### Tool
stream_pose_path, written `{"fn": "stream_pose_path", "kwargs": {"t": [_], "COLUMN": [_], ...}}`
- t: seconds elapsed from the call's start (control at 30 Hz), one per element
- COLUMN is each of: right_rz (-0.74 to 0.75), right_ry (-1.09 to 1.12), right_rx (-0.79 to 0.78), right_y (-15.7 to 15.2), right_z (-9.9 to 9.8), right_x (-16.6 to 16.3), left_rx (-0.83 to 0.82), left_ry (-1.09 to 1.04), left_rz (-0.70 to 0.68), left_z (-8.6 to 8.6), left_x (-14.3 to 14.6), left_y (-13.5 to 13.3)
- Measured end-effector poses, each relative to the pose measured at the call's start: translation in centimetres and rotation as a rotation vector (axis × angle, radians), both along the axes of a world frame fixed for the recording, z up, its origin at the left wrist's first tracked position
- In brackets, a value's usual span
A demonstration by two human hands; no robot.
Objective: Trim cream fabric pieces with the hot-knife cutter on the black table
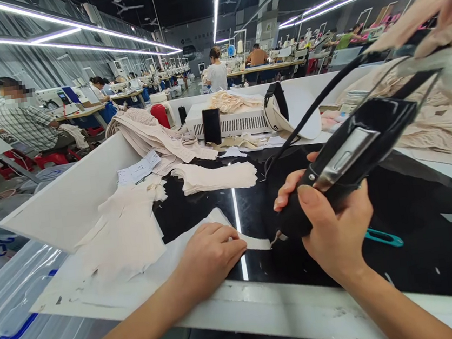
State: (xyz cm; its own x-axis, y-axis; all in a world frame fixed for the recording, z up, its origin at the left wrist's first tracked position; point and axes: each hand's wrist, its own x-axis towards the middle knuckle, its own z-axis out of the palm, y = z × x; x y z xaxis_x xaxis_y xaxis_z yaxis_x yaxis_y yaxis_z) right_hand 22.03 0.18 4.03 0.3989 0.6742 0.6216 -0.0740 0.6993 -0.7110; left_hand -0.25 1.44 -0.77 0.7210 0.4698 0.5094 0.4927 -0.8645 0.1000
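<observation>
My left hand [210,253] lies palm down, fingers together, pressing a thin white fabric piece [217,216] onto the black work surface [257,269]. A narrow end of the fabric [259,243] sticks out past my fingertips. My right hand [334,225] is wrapped round a black corded hand tool [342,151] with a silver panel. The tool's small metal tip [277,237] points down left, at the end of that fabric; whether they touch I cannot tell. Cream fabric pieces [131,232] lie left of my left hand, and a cream stack [216,176] lies beyond it.
A teal-handled tool [384,237] lies right of my right hand. A phone [212,126] leans on a white vented box [240,116] at the back. The black cord [306,119] arcs over the surface. Blurred fingers [437,15] show at top right. Seated people and sewing machines stand beyond.
</observation>
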Motion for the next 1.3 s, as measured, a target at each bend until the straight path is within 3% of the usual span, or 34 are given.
{"fn": "stream_pose_path", "kwargs": {"t": [0.47, 1.0, 1.3], "right_rz": [-0.083, -0.024, -0.104], "right_ry": [0.136, 0.068, 0.097], "right_rx": [-0.029, -0.018, -0.031], "right_y": [1.2, 2.3, 1.8], "right_z": [1.6, 0.6, 1.5], "right_x": [-1.0, -2.3, -1.4], "left_rx": [-0.046, -0.054, -0.065], "left_ry": [-0.065, -0.027, -0.047], "left_rz": [-0.001, 0.028, 0.020], "left_z": [-0.9, -1.8, -1.5], "left_x": [0.4, 0.9, 1.0], "left_y": [0.2, 0.2, 0.0]}}
